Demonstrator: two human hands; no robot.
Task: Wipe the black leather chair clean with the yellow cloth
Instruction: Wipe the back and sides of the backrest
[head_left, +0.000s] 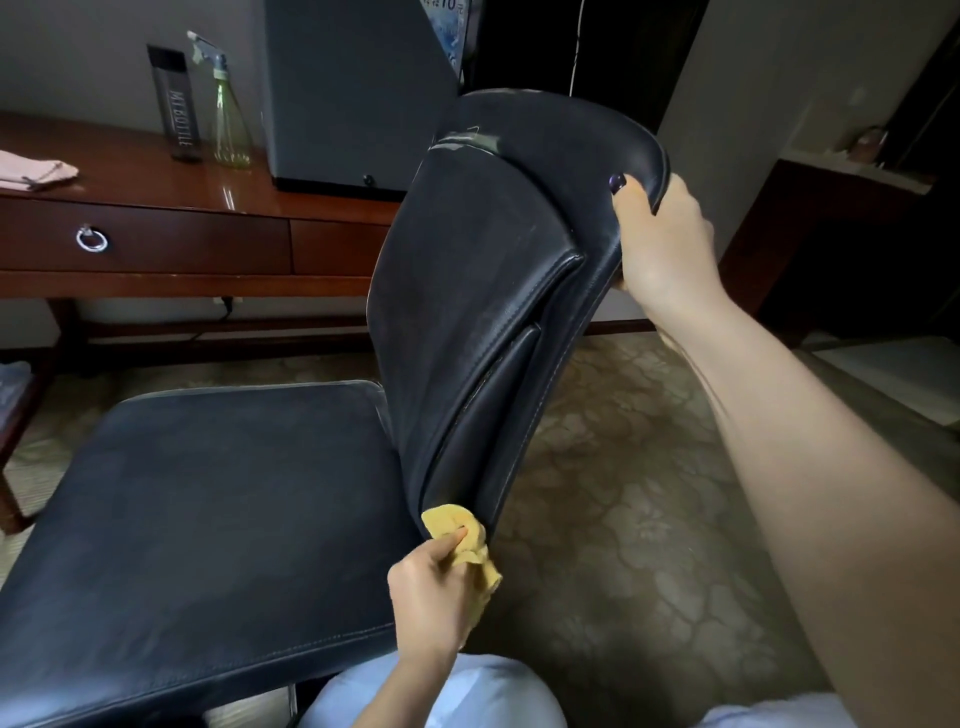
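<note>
The black leather chair (218, 525) fills the middle, its flat seat to the left and its curved backrest (483, 291) rising to the right. My left hand (434, 597) grips the bunched yellow cloth (460, 540) and presses it against the bottom edge of the backrest, where it meets the seat. My right hand (660, 244) grips the top right rim of the backrest, thumb on the front face, fingers hidden behind it.
A wooden desk (156, 208) with ring-pull drawers stands behind the chair. On it are a dark bottle (176, 104), a green spray bottle (228, 109), a folded pink cloth (31, 169) and a grey box (353, 88). Patterned carpet (634, 519) lies to the right.
</note>
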